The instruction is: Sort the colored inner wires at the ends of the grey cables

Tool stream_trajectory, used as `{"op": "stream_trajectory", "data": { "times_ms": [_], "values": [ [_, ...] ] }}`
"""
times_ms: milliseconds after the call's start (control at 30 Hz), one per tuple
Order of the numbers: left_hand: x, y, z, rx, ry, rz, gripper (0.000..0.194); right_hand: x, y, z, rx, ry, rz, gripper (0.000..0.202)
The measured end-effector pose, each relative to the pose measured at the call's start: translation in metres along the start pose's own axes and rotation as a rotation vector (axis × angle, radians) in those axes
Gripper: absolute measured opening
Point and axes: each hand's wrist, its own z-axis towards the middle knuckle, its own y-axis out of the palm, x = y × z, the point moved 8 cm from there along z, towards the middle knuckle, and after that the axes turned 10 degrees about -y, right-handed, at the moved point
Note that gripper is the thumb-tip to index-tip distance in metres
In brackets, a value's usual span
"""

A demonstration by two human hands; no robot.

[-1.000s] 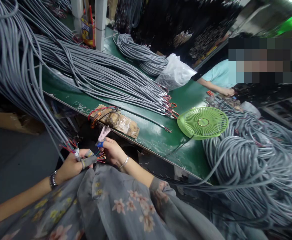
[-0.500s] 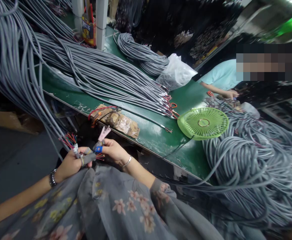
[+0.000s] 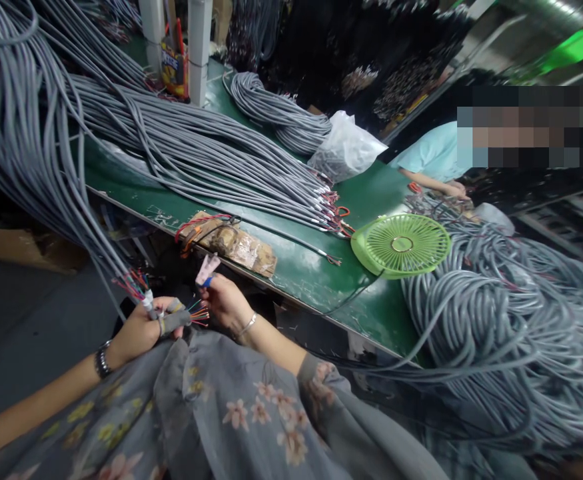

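Note:
My left hand point(image 3: 144, 327) is closed around the end of a grey cable, with grey wraps on its fingers. Thin coloured wires point(image 3: 200, 315) fan out of this grip towards the right. Just above the same hand, a bundle of grey cable ends point(image 3: 134, 283) shows bare coloured wires and a white band. My right hand point(image 3: 228, 303) pinches a pale pink, V-shaped clip point(image 3: 208, 268) that looks like a clothes peg, with a blue part by the fingertips. It is a little apart from the fanned wires. The clip's jaws are hidden by the fingers.
A green table point(image 3: 301, 287) carries long grey cables point(image 3: 221, 153), a taped wooden block point(image 3: 236, 247), a green fan point(image 3: 401, 245) and a plastic bag point(image 3: 348, 147). Coiled cables point(image 3: 496, 320) pile up at right. Behind them a co-worker's arm point(image 3: 436, 183) reaches in.
My right hand has drawn slightly up and away from the left, exposing more of the wire tips. The clip has turned a little. My left hand keeps its hold.

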Motion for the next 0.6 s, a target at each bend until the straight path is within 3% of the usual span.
{"op": "stream_trajectory", "data": {
  "times_ms": [100,233,400,600],
  "values": [
    [-0.006,-0.005,0.001,0.009,0.003,-0.064,0.039,-0.001,-0.007,0.001,-0.022,0.062,0.087,0.019],
    [-0.013,-0.007,0.006,-0.01,-0.009,-0.214,0.034,-0.003,-0.003,-0.002,-0.164,0.094,0.124,0.023],
    [-0.008,-0.001,0.011,-0.053,-0.107,-0.337,0.033,-0.019,0.006,0.004,-0.201,0.002,0.076,0.044],
    [-0.008,0.005,0.016,-0.061,-0.148,-0.297,0.033,-0.038,0.019,0.006,-0.264,-0.162,0.017,0.05]
  ]
}}
